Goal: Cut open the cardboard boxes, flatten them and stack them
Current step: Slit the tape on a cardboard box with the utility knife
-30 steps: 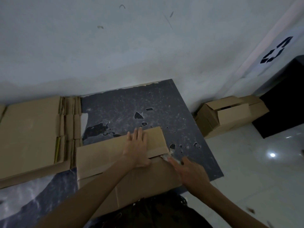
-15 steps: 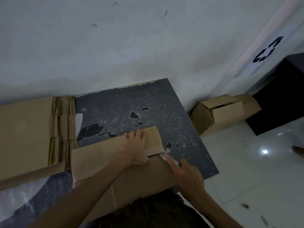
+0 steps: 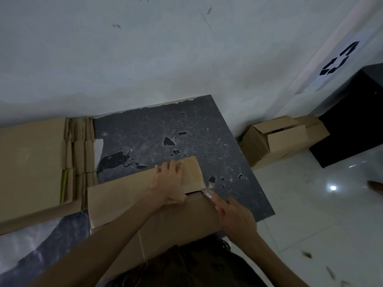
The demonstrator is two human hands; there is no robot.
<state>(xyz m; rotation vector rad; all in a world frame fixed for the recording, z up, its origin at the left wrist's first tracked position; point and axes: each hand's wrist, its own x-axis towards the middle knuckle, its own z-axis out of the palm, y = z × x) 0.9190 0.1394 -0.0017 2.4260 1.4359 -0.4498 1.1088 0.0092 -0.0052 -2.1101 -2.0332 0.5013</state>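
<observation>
Left hand presses the box flap, fingers straight and together; right hand fingers curl round the cutter at the seam.

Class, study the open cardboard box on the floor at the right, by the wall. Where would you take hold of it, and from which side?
Likely low on its side walls, near the bottom corners, approaching from the open floor side. The box has loose, part-open top flaps that would probably bend if pulled, and the wall closes off its far side.
</observation>
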